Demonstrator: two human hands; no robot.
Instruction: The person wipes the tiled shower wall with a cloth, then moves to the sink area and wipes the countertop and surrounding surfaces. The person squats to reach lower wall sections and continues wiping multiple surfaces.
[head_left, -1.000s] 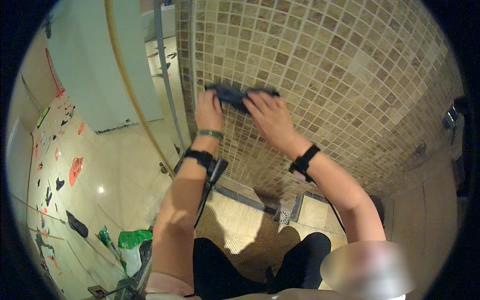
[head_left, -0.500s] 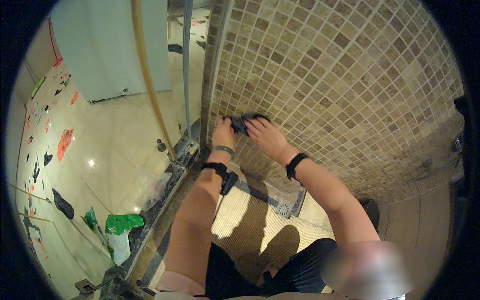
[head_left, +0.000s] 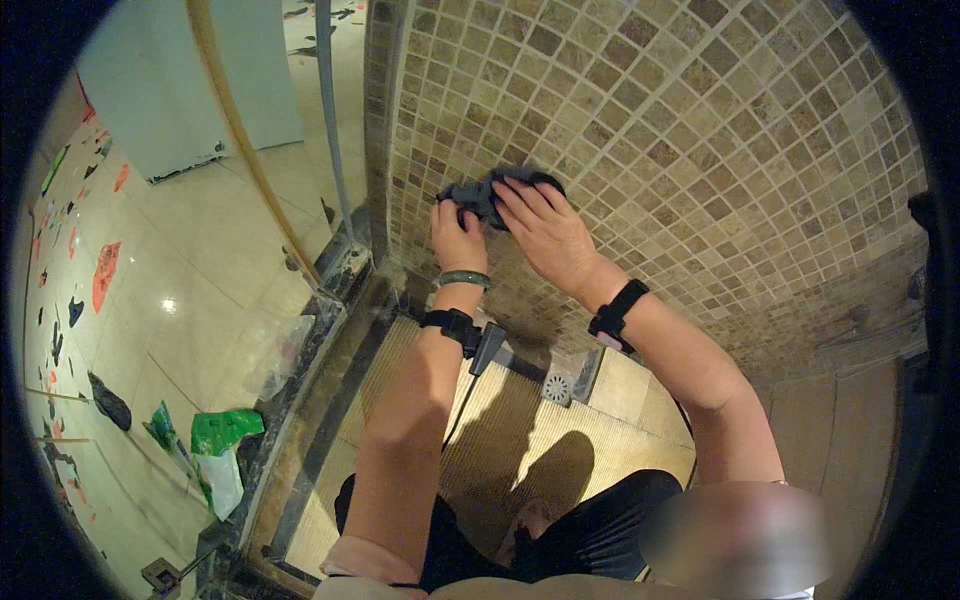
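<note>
Head view first: what did the hands have?

A dark cloth, up against the brown mosaic wall. The left hand had its fingers closed on the cloth's left end. The right hand lay over the other end, fingers bent across it; its palm side faced away, so I couldn't tell whether it gripped or only pressed.

What else was hard to see?

Much of the cloth, since the fingers covered it; what showed was crumpled, with fuzzy edges. A blurred patch masked whatever was at lower right, and the fisheye rim cut off the corners. Near the left wrist was a black handle-like thing, its cord running down until the forearm hid it.

Any containers?

A green-and-white plastic bag, slumped on the pale floor at left. I couldn't make out anything inside.

And the round drain grate?

It sat below the wall, its slots too small to see into.
</note>
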